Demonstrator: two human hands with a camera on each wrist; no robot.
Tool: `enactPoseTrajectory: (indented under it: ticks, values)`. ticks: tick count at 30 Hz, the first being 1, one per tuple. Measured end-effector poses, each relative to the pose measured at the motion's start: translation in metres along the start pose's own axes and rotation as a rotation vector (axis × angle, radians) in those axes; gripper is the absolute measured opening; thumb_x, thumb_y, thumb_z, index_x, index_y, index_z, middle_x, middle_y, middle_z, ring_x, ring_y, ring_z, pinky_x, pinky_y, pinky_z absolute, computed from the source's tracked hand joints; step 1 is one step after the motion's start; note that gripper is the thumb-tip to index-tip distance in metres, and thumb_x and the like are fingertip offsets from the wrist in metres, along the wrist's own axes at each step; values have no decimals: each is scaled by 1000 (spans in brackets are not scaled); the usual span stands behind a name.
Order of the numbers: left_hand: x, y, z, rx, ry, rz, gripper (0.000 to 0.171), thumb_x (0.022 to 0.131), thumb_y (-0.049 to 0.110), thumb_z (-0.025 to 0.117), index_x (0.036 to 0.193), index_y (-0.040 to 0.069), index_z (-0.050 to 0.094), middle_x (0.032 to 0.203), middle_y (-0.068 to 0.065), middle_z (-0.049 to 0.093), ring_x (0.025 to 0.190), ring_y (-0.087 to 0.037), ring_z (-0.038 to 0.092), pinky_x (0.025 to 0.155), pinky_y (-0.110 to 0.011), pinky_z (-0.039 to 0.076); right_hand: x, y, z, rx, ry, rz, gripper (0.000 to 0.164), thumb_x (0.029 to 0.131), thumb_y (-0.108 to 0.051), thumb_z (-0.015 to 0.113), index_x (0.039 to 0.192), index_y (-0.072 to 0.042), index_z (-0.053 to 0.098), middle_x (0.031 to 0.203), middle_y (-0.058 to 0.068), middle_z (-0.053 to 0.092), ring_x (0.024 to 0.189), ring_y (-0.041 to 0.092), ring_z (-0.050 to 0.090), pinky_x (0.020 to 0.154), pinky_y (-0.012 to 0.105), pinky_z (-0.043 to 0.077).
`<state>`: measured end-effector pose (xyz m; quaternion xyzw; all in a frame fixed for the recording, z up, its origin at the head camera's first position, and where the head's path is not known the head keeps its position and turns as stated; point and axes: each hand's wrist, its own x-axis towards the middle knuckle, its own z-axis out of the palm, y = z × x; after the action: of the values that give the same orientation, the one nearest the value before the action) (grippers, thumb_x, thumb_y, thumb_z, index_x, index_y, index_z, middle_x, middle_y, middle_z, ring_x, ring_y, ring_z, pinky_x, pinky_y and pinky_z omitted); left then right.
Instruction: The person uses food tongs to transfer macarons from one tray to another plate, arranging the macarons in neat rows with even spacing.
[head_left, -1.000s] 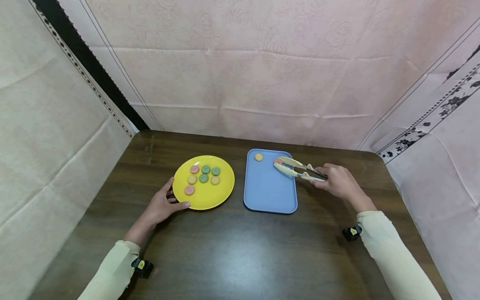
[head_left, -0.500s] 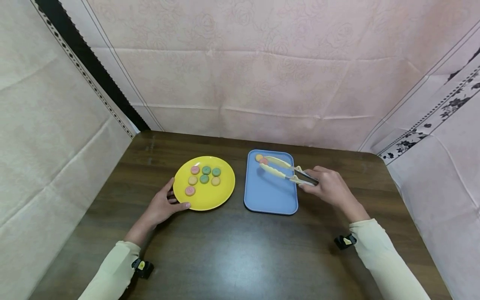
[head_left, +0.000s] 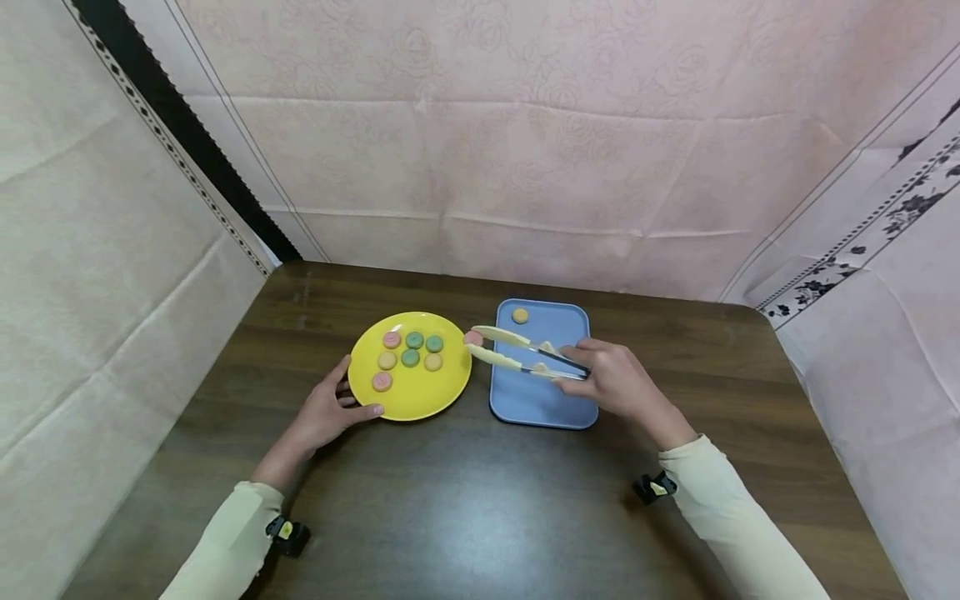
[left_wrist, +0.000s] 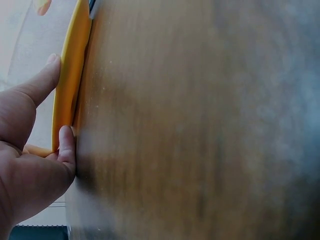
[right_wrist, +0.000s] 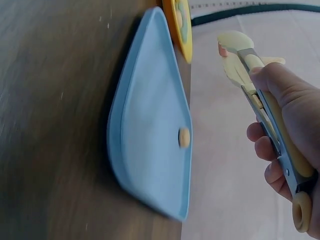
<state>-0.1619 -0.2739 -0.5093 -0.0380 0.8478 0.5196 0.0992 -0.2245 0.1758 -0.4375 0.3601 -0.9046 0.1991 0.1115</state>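
My right hand [head_left: 618,379] holds food tongs [right_wrist: 280,132] with cream tips and a metal body. A small round pink cookie-like piece [head_left: 473,338] is pinched between the tong tips, raised between the tray and the plate's right rim. My left hand [head_left: 326,411] grips the yellow plate [head_left: 442,396] at its lower left edge, thumb on the rim and a fingertip low against its side. On the plate lie several similar pieces: pink ones [head_left: 382,382], green ones [head_left: 410,357] and yellow ones [head_left: 432,362]. One yellow piece [head_left: 520,315] sits near the top of the blue tray [head_left: 543,408].
The blue tray stands right of the plate on a dark wooden table [head_left: 450,500]. Pale cloth [head_left: 525,183] hangs behind the table's back edge and at both sides. Small black cameras [head_left: 288,536] are strapped on both wrists.
My right hand has carried the tongs with the pink piece leftward, from the tray's upper right, past the yellow piece, to the plate's right edge. My left hand keeps its place on the plate.
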Motion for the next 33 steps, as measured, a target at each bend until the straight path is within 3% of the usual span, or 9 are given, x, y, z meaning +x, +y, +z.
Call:
enactPoseTrajectory:
  ticks: [9, 13, 22, 33]
  values:
    - [2, 1, 1, 9, 5, -4, 118, 86, 31, 85, 164, 3, 1, 146, -29, 45, 128, -42, 57, 92, -35, 58, 20, -25, 20, -20, -11, -154, 39, 85, -32, 84, 112, -4, 79, 81, 0, 65, 63, 6, 46, 53, 20, 43]
    - [3, -1, 1, 14, 6, 4, 118, 86, 30, 85, 164, 2, 1, 145, -30, 45, 127, -43, 58, 92, -35, 58, 31, -36, 30, -31, -39, -193, 37, 85, -32, 83, 110, -4, 79, 81, 3, 66, 63, 6, 47, 54, 21, 45]
    - [3, -1, 1, 20, 11, -10, 117, 86, 30, 85, 164, 2, 2, 145, -31, 46, 128, -43, 57, 94, -36, 57, 45, -48, 49, -23, -113, -218, 32, 87, -30, 82, 108, -5, 79, 82, 3, 67, 63, 5, 48, 55, 21, 47]
    - [2, 0, 1, 12, 8, -4, 116, 87, 28, 85, 163, 1, 2, 144, -31, 46, 127, -43, 58, 93, -34, 57, 49, -51, 63, -25, -125, -226, 38, 88, -34, 81, 111, -4, 79, 88, 3, 68, 66, 7, 55, 57, 22, 51]
